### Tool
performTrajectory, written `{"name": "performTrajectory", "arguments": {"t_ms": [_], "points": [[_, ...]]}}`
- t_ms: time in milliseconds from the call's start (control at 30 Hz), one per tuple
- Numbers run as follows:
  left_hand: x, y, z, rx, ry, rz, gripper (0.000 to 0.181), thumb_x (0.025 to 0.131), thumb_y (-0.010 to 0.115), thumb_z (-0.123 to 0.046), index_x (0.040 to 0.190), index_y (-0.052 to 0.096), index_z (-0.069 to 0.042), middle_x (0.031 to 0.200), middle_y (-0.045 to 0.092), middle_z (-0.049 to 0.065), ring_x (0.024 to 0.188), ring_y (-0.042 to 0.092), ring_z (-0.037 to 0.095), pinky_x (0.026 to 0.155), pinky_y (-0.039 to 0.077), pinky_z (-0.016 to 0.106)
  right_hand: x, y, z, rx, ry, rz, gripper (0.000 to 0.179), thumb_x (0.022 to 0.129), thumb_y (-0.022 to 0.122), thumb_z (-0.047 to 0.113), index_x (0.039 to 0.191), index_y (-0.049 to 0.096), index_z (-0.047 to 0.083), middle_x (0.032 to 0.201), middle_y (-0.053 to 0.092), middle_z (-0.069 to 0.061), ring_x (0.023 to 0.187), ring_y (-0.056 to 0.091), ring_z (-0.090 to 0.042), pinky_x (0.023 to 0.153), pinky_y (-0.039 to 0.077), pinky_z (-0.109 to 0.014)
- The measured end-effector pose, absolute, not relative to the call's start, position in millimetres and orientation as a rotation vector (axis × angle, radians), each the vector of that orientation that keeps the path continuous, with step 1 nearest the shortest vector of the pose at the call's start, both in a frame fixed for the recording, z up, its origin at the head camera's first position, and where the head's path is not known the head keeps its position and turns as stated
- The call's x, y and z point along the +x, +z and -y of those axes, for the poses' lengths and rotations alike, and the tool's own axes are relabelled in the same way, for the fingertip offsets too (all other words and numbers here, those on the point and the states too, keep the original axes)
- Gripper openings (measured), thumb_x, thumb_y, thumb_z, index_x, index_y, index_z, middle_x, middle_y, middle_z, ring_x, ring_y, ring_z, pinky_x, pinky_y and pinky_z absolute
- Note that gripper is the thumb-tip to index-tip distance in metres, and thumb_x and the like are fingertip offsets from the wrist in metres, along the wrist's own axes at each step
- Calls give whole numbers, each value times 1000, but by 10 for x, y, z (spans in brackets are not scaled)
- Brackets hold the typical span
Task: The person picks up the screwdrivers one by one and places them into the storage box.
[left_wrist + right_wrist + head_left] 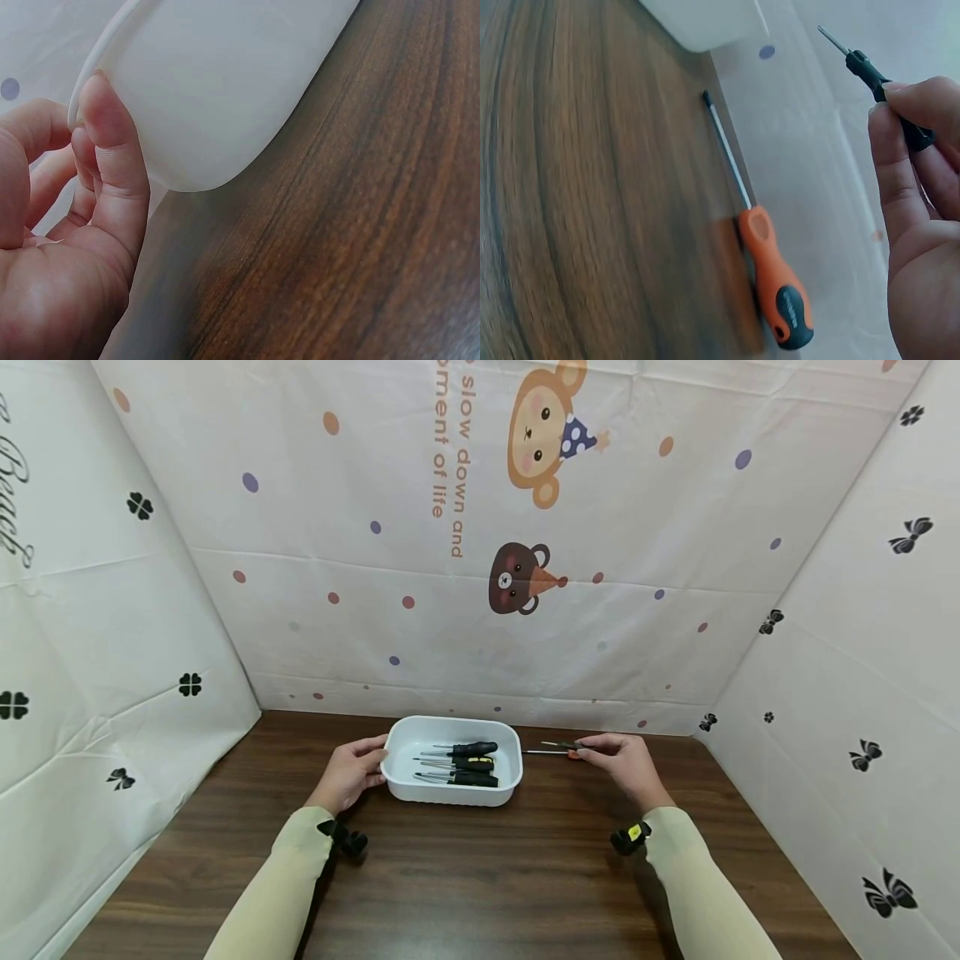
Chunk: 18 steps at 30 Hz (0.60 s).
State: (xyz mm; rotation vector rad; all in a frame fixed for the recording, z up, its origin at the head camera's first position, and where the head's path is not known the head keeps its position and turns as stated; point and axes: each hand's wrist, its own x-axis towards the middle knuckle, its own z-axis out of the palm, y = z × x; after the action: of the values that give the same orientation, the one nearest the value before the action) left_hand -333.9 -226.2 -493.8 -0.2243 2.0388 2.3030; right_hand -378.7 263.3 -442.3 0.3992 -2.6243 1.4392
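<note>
My left hand [351, 774] grips the left end of a white plastic tub [450, 794], its thumb and fingers pinching the rim in the left wrist view. Several screwdrivers with black handles [472, 779] lie inside the tub, shafts toward the left. To the right of the tub, my right hand [622, 766] pinches a small black-handled screwdriver [866, 73] between thumb and fingers, its short shaft pointing toward the tub. Beneath that hand, an orange-and-black screwdriver [769, 251] lies on the table, its dark tip directed at the tub.
The dark wood table [495, 877] runs up to a printed white cloth [450, 635] right behind the tub. More white cloth hangs at the left side [97, 635] and right side [832, 693]. A small black device sits on each wrist.
</note>
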Motion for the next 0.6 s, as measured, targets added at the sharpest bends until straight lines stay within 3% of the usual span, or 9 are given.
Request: {"name": "performTrajectory", "arguments": {"t_ms": [267, 600], "points": [[-3345, -4947, 2267, -212, 2302, -2056, 48, 101, 64, -9, 147, 53, -2, 116, 72, 14, 73, 65, 9, 63, 59, 23, -3732, -4349, -2513, 433, 1541, 2582, 21, 86, 84, 22, 106, 82, 17, 108, 79, -3, 95, 71, -8, 78, 58, -22], [-3340, -4944, 2260, -199, 2301, -2061, 48, 101, 62, -8, 148, 53, -1, 116, 72, 14, 72, 65, 9, 63, 60, 23, -3669, -4288, -2303, 476, 1587, 2553, 24, 83, 87, 28, 104, 83, 16, 108, 79, -6, 97, 72, -9, 80, 56, -21]]}}
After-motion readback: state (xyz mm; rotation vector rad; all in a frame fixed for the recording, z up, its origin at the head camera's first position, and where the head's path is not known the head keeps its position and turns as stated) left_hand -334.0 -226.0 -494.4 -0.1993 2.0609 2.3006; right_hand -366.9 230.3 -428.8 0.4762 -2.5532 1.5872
